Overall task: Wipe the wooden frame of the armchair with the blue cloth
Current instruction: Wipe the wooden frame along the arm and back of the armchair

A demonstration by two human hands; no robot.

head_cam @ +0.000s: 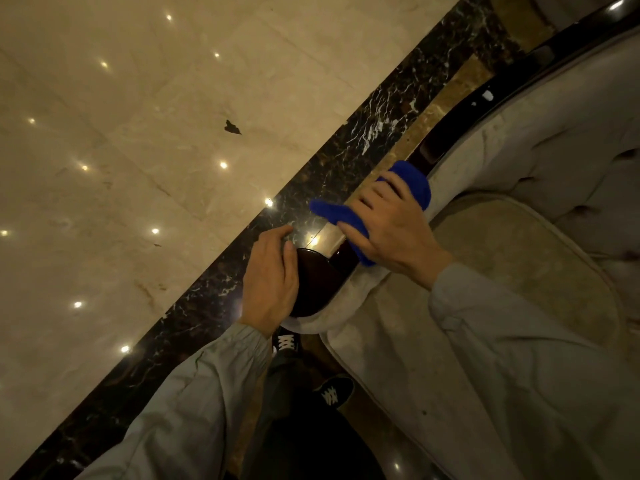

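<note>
Head view, no legible writing, blue cloth [414, 183]

This looks like a hotel lobby or formal lounge. Left of the gripping hands spreads polished cream marble floor [138, 133] mirroring ceiling spotlights, with a black veined marble border [346, 161]; right sits a tufted upholstered armchair [540, 161].
</note>
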